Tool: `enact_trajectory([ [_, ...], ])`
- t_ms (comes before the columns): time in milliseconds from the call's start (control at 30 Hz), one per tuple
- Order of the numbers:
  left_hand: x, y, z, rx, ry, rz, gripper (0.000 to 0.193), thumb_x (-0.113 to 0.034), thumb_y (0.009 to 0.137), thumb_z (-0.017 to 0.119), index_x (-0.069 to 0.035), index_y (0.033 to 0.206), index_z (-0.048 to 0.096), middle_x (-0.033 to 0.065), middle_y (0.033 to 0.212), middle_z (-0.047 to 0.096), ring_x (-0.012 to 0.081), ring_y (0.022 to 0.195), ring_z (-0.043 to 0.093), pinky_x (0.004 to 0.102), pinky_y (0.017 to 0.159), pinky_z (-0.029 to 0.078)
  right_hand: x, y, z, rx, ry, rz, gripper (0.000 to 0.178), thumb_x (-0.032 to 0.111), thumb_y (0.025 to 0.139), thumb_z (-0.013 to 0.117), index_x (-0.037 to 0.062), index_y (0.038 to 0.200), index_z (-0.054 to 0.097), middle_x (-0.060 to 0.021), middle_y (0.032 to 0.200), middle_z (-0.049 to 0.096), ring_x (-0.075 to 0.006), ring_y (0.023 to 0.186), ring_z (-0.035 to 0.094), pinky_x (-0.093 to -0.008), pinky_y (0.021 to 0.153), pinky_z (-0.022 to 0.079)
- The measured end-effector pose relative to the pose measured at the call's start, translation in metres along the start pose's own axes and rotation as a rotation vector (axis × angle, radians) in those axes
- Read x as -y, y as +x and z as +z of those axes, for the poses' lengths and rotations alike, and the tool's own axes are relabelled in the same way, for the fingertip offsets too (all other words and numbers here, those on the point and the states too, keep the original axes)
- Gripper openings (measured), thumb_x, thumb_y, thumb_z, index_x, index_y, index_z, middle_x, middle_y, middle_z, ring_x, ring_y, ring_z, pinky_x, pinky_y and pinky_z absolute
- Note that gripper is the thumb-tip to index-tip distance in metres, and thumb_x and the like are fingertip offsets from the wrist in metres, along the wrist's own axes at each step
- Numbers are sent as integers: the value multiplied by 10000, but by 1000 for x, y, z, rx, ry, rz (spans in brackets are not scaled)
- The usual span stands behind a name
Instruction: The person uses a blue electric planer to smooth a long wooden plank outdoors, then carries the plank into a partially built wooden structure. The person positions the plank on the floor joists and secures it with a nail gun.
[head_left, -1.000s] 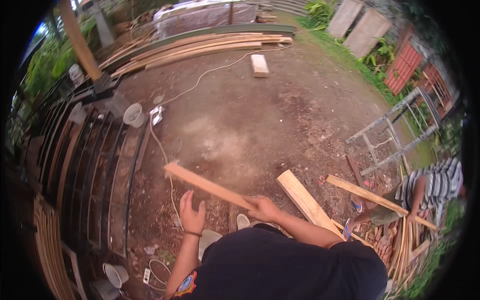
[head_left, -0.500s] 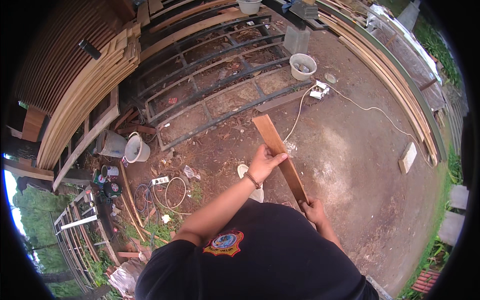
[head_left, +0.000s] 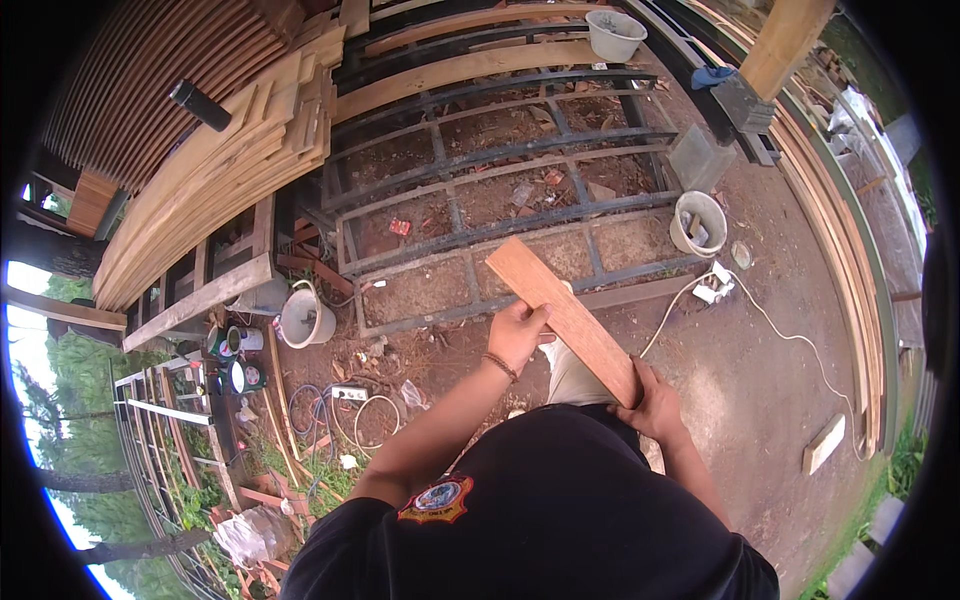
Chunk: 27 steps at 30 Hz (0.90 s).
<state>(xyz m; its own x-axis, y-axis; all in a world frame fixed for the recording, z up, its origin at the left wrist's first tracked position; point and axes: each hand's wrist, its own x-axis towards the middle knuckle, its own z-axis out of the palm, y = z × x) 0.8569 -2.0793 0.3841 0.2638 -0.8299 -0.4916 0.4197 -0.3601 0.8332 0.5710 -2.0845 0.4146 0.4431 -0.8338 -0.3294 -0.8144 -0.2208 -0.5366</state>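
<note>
A short reddish-brown wooden board (head_left: 572,322) is held in front of my body, slanting from upper left down to lower right. My left hand (head_left: 519,338) grips its left edge near the far end, thumb on the broad face. At the near end, my right hand (head_left: 655,406) is wrapped round the board's right edge and lower corner. The fingers under the board are partly hidden. Its broad face is turned up toward me. Beyond the board's far end lies a dark metal frame (head_left: 530,219) of bars and crosspieces on the ground.
A stack of pale planks (head_left: 225,165) rests at the left, with a black cylinder (head_left: 200,106) on it. Buckets stand at left (head_left: 306,316) and right (head_left: 698,223). A white cable (head_left: 792,335) crosses the ground. A power strip (head_left: 349,393) lies at lower left. Long boards (head_left: 815,210) line the right side.
The board has turned so its broad face shows more and it slants further left. My view has swung left toward the frame and plank stack. Both hands still hold the board.
</note>
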Motion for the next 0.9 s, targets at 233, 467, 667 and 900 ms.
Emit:
enact_trajectory([
  [233, -140, 210, -30, -34, -569, 28, 678, -540, 1041, 414, 42, 1373, 518, 223, 1349, 599, 339, 1265, 585, 471, 1060, 482, 7, 253, -38, 15, 693, -256, 875, 244, 674, 835, 22, 1443, 483, -268, 1320, 605, -378, 1253, 588, -421, 1054, 472],
  [467, -287, 348, -53, 235, -1010, 284, 644, -579, 1003, 416, -55, 1347, 566, 139, 1227, 657, 303, 1175, 616, 474, 1028, 488, 109, 449, -142, 395, 241, -454, 848, 163, 707, 814, -15, 1457, 462, -200, 1298, 609, -249, 1206, 599, -346, 1016, 465],
  [667, -378, 456, -81, 84, -871, 451, 586, -596, 991, 517, -59, 1208, 610, 69, 1041, 681, 248, 1010, 647, 431, 922, 517, 160, 639, -182, 825, 425, -56, 470, 273, 837, 756, 2, 1210, 664, -189, 1004, 706, -274, 929, 689, -386, 817, 526],
  [900, -518, 599, -86, -340, -694, 242, 420, -207, 974, 680, -30, 1330, 544, 94, 1248, 638, 274, 1171, 620, 457, 1031, 499, 232, 793, -279, 463, 212, -123, 731, 587, 801, 745, 70, 1301, 610, -226, 1042, 713, -366, 1007, 703, -438, 881, 542],
])
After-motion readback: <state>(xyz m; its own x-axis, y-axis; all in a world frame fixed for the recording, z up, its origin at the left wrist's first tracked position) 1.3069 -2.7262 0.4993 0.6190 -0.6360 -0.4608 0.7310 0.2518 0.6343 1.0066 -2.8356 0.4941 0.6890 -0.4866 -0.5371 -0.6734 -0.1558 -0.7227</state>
